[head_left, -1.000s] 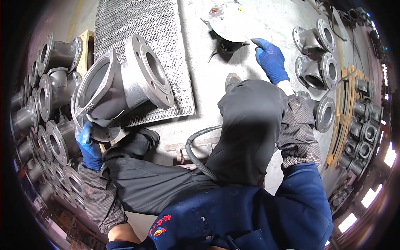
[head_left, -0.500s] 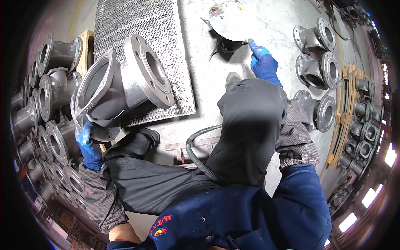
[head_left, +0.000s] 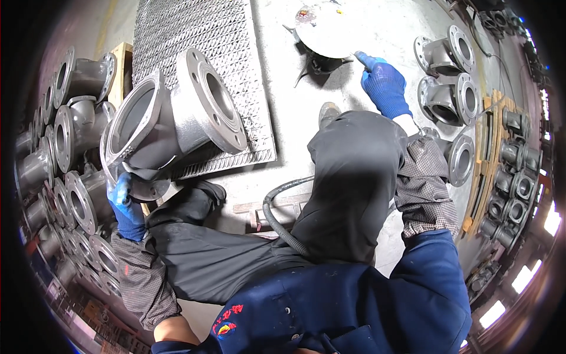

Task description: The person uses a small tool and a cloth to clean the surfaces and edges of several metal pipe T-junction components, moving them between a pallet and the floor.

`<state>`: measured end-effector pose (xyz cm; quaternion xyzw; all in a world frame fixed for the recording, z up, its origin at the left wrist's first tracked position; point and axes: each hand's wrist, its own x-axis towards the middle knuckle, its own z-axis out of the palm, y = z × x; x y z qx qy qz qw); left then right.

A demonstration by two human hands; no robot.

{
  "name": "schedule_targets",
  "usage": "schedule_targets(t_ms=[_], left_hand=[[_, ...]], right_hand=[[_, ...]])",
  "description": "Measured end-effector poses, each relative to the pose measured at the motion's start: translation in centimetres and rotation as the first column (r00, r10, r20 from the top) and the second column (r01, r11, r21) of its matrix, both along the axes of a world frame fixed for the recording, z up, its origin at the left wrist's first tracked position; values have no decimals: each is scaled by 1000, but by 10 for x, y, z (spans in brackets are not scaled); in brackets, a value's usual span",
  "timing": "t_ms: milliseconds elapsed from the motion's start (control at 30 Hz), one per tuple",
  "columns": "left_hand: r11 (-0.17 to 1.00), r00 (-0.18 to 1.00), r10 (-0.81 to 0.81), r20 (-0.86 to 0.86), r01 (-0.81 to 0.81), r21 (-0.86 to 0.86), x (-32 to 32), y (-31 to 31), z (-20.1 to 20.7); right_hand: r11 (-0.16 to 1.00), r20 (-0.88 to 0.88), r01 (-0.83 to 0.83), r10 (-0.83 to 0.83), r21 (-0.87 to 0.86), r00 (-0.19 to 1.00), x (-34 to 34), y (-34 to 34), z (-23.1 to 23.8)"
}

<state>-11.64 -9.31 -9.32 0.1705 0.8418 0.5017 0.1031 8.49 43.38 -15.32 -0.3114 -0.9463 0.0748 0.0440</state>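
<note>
A large grey flanged valve body [head_left: 159, 141] rests tilted, partly over a metal grating [head_left: 197, 29]. My left hand [head_left: 124, 206], in a blue glove, is closed on its lower flange rim; some fingers are hidden behind the rim. Out to the right, my right hand [head_left: 384, 85], also gloved in blue, is by the edge of a round white-topped stand [head_left: 330, 32]. Its index finger stretches toward that edge, with nothing visible in the hand; the remaining fingers are partly hidden. Small red and yellow bits lie on the white top.
Many grey flanged castings [head_left: 82, 194] are stacked on the left. Three more flanged castings [head_left: 463, 97] stand at the right, beside wooden slats [head_left: 486, 159] with further castings beyond. A dark hose [head_left: 276, 212] curves between my legs, near a low reddish metal bar [head_left: 253, 207].
My right hand has drawn slightly right and back from the white-topped stand, turning so more of the glove's back shows. My left hand and the valve body have stayed in place.
</note>
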Motion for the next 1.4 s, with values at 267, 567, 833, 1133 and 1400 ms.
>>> schedule_targets(t_ms=[267,567,833,1133,1400], left_hand=[[992,996,-37,-81,27,-125,-1,4,2],[998,999,13,-40,-15,-66,1,5,1],[999,999,31,-7,-31,-39,1,4,0],[998,998,-11,-63,7,-61,-3,0,-2],[998,997,35,-69,-38,-47,-1,-1,-8]], right_hand=[[999,47,-22,20,42,999,-5,3,7],[996,61,-50,45,74,997,-9,7,7],[999,24,-1,2,-54,1000,-9,6,9],[989,-35,64,-70,-131,997,-7,0,6],[986,0,94,-95,-140,995,-5,0,8]])
